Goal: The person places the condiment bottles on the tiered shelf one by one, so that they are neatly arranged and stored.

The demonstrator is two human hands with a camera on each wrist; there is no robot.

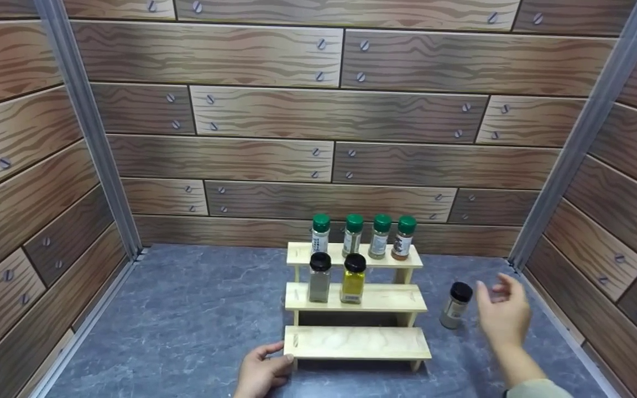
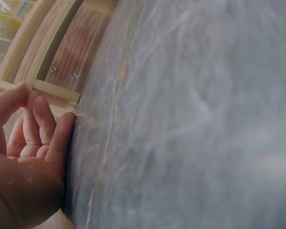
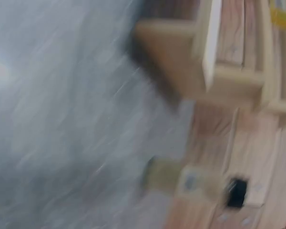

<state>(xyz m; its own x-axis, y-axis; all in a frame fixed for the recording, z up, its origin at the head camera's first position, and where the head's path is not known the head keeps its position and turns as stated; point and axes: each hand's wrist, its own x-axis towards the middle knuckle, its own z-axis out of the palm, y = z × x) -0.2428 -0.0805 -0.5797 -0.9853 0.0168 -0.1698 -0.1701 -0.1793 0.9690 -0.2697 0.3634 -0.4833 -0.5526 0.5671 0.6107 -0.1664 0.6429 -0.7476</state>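
Note:
A three-tier wooden shelf rack (image 1: 360, 342) stands on the grey table. My left hand (image 1: 263, 369) pinches the left front corner of its lowest tier between thumb and fingers; the left wrist view shows the fingertips at the wooden edge. To the right of the rack, a black-capped spice jar (image 1: 453, 309) stands on the table. Just right of that jar, my right hand (image 1: 504, 315) is held with fingers loosely bent, apart from it and holding nothing. In the blurred right wrist view, the same jar (image 3: 200, 183) appears, while the hand is almost wholly out of frame.
On the top tier stand several green-capped spice jars (image 1: 379, 243). The middle tier carries a black-capped jar of greyish contents (image 1: 319, 282) and one of yellow contents (image 1: 353, 284). Wood-patterned panels (image 1: 274, 160) enclose the table (image 1: 197, 309) at the back and sides.

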